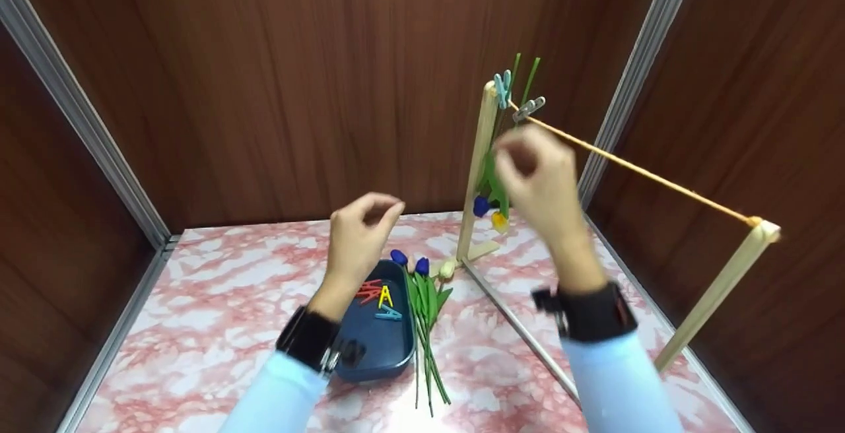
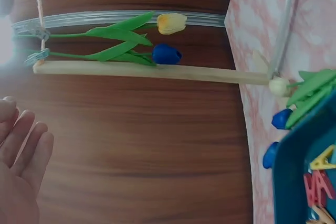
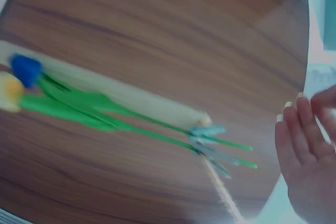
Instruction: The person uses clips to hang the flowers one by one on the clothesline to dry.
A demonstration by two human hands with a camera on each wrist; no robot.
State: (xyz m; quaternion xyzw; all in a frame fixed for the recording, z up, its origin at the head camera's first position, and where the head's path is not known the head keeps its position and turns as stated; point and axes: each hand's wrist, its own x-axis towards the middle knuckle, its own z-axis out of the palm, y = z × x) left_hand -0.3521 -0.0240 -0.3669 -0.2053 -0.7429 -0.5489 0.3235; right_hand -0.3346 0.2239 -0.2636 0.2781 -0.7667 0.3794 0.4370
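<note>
My right hand is in the air just below the near end of the hanging flowers' stems, thumb and fingers loosely curled with nothing between them. Left of it, my left hand hovers over the plastic tub, likewise holding nothing. A blue tulip and a yellow tulip hang heads down from the orange rope. A light blue clothespin grips one stem and a grey clothespin the other, both near the rope's far end.
Two wooden posts carry the rope, with a bar along the table between them. Red clothespins, a yellow clothespin and a blue clothespin lie in the tub. Beside it rest two blue tulips and a white tulip.
</note>
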